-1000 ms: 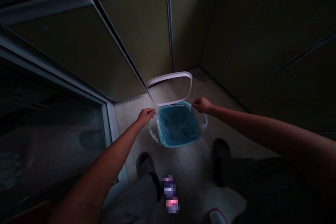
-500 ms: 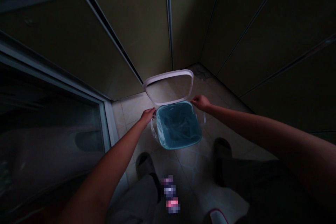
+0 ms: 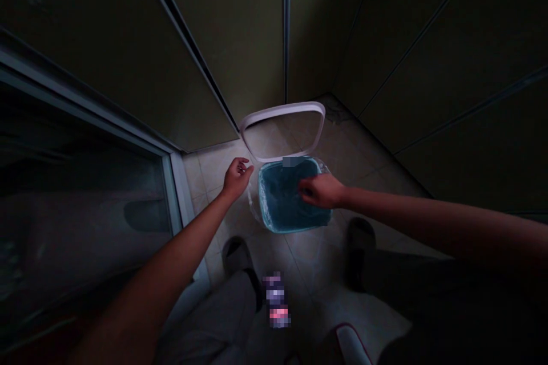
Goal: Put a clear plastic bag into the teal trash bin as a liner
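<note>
A teal trash bin (image 3: 280, 227) stands on the floor in front of me, lined with a clear plastic bag (image 3: 253, 197) whose edge hangs over the rim. Behind it, a pinkish-white rim frame (image 3: 280, 107) is tilted up against the back of the bin. My left hand (image 3: 238, 178) hovers just left of the bin, thumb and curled fingers apart, with nothing seen in it. Over the bin's opening, on its right side, my right hand (image 3: 323, 191) is closed. Its fingertips are in shadow, and whatever they may hold is hidden.
Dark panelled walls (image 3: 231, 40) meet in a corner behind the bin. A framed glass door (image 3: 175, 194) is on the left. My slippered feet (image 3: 237, 256) flank the bin on the tiled floor (image 3: 295, 265). A pixelated object (image 3: 276, 299) and a pale, red-edged item (image 3: 351, 345) lie nearer me.
My left hand has let go of the bag's edge and moved slightly up and left. My right hand has left the rear right rim and come over the bin's opening.
</note>
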{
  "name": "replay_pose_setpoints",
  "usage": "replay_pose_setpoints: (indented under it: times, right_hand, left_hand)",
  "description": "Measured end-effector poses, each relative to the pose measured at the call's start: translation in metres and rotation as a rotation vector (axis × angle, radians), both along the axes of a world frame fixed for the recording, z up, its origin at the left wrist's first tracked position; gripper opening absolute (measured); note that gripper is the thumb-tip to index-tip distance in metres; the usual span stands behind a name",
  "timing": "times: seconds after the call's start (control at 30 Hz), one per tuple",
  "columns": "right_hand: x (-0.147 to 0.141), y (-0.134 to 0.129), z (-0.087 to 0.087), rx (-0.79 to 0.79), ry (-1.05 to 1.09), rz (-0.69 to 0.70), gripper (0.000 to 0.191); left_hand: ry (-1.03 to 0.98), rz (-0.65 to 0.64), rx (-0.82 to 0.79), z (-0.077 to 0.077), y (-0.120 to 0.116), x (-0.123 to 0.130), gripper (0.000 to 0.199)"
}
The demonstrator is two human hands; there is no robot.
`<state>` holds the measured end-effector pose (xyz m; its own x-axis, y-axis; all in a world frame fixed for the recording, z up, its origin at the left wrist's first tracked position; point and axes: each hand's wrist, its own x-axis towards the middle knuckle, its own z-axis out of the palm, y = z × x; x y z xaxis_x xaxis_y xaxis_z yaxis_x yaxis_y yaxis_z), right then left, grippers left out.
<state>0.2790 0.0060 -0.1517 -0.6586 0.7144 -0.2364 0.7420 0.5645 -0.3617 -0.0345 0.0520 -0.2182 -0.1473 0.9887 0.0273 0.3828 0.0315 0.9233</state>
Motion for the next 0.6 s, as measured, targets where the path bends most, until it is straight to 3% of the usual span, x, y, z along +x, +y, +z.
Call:
replay_pose_setpoints:
  times: [0.1, 0.2, 0.3, 0.47, 0.6]
  right_hand:
    - [-0.008, -0.017, -0.008, -0.094, -0.084, 0.033, 0.024]
    - [0.007, -0.009, -0.012, -0.163, -0.081, -0.170, 0.029]
    - [0.038, 0.009, -0.004, -0.178, 0.024, -0.417, 0.029]
    - [0.089, 0.016, 0.019, -0.180, 0.156, -0.705, 0.030]
    - [0.105, 0.000, 0.025, -0.190, 0.188, -0.716, 0.030]
  left_hand:
    - [-0.214, 0.040, -0.096, 0.023, 0.003, 0.009, 0.049]
    - [-0.419, 0.015, -0.181, 0.043, 0.007, 0.017, 0.051]
    - [-0.460, 0.000, -0.180, 0.054, 0.004, 0.019, 0.046]
    - [-0.366, 0.015, -0.235, 0.056, -0.017, 0.009, 0.049]
    - [0.043, -0.211, -0.076, 0.052, -0.045, -0.005, 0.044]
